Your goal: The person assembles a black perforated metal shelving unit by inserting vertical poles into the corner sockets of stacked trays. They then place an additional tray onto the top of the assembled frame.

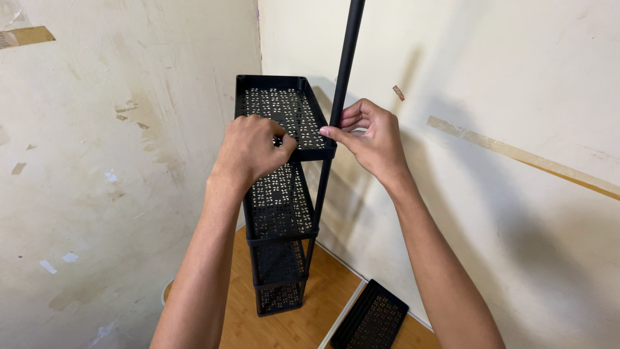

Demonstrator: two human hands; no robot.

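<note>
A tall black rack (282, 213) of perforated shelves stands in a room corner. My left hand (248, 147) grips the near edge of its top shelf (282, 106), fingers curled over the rim. My right hand (369, 139) pinches a long black pole (347, 58) just above the shelf's near right corner, where the pole stands upright and runs out of the top of the view. Lower shelves are joined by thin black posts.
A loose black perforated shelf (374, 317) lies on the wooden floor (310, 310) at the lower right. Stained cream walls (129, 161) close in on both sides of the rack, with strips of tape on them.
</note>
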